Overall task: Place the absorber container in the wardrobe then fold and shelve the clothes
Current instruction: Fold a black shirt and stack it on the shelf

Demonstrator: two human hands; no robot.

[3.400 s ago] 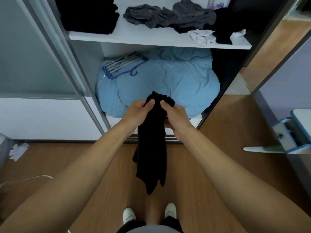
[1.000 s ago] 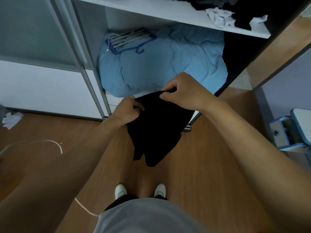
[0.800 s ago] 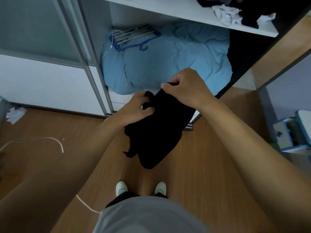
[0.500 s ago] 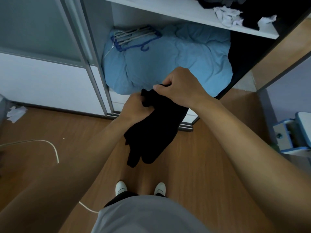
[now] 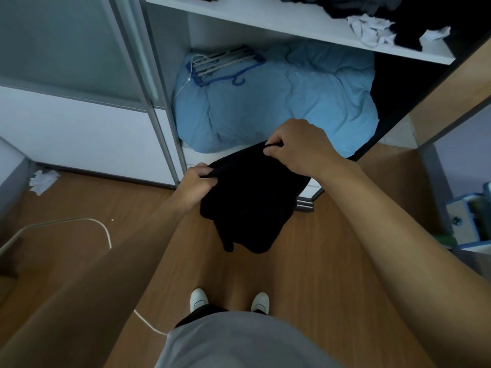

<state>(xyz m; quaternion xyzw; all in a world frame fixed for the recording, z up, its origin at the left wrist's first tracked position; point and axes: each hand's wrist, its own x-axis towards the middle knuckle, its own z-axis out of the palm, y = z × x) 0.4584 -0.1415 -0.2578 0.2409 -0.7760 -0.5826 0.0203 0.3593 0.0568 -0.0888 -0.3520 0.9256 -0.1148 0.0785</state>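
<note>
Nearest, two white shoes [image 5: 199, 300] are standing on the wooden floor [image 5: 318, 261], with a white cable [image 5: 106, 229] lying to the left. Just beyond, a black garment [image 5: 249, 203] is hanging in the air before the open wardrobe [image 5: 162, 102]. The left hand [image 5: 195, 185] is pinching its left top corner with curled fingers. The right hand [image 5: 300, 148], slightly farther and to the right, is pinching the other corner. Farther in, a blue duvet [image 5: 279, 102] is filling the wardrobe bottom, with hangers [image 5: 223, 62] lying on its far left. On the shelf [image 5: 252, 14] above, dark clothes [image 5: 345, 6] and a white cloth [image 5: 368, 30] are lying unfolded.
</note>
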